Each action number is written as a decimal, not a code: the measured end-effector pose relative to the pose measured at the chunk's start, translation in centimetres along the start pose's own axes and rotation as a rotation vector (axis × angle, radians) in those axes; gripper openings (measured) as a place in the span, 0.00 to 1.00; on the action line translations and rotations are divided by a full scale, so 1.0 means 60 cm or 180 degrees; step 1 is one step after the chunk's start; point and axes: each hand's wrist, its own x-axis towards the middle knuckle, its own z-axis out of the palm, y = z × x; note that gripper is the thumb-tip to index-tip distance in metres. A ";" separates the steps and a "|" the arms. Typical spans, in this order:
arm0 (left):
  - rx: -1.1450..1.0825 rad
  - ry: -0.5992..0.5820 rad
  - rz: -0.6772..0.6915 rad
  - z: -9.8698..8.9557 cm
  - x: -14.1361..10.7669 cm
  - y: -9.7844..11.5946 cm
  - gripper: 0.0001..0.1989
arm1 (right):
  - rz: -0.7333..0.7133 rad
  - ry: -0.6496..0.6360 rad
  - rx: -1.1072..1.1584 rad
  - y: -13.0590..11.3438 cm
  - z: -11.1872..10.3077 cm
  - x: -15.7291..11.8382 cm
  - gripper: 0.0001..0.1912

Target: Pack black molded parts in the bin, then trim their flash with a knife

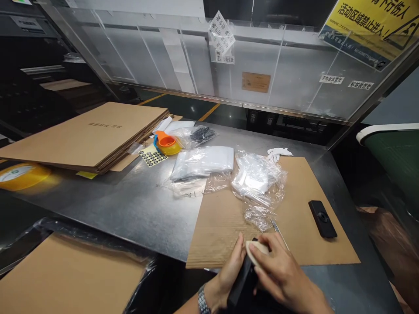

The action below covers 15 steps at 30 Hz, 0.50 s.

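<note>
At the front edge of the metal table, my left hand (229, 270) is wrapped round a black object (242, 283), whose lower part runs out of view. In my right hand (279, 266) a folded beige cloth (257, 252) is pinched against the top of that object. A thin metal tool (276, 227) lies on the cardboard sheet (219, 226) just beyond my right fingers. Crumpled clear plastic (258, 216) rests beyond both hands. Farther right on the cardboard lies a black rectangular device (322, 219) with a round part in its middle.
Flat cardboard (85, 131) is stacked at the left, beside a yellow tape roll (24, 174). An orange tape dispenser (166, 141), a sticker sheet (153, 155), plastic-wrapped white sheets (204, 161), a clear bag (258, 176) and a white glove (278, 153) lie farther back. A box (68, 274) stands lower left.
</note>
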 end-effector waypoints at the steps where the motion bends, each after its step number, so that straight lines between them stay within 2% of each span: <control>1: -0.0243 -0.0051 0.0080 0.003 0.001 0.002 0.36 | 0.0003 0.0029 -0.0082 -0.007 0.007 0.005 0.21; 4: -0.0825 -0.0141 0.0261 0.003 0.006 0.005 0.34 | -0.0085 0.0322 -0.0416 -0.030 0.036 0.013 0.18; 7: -0.0808 0.0313 0.0406 -0.005 0.008 0.009 0.31 | -0.0422 0.0672 -0.0776 -0.046 0.071 0.005 0.15; 9: -0.0728 0.0532 0.0507 -0.008 0.010 0.013 0.30 | -0.0468 0.0724 -0.0823 -0.050 0.091 -0.009 0.17; 12: -0.1074 0.0401 0.0528 -0.008 0.012 0.019 0.25 | -0.0040 0.0829 -0.0434 -0.049 0.113 -0.034 0.23; 15: -0.1568 0.0240 0.0521 -0.009 0.015 0.024 0.18 | 0.0454 0.1113 -0.0087 -0.049 0.133 -0.052 0.18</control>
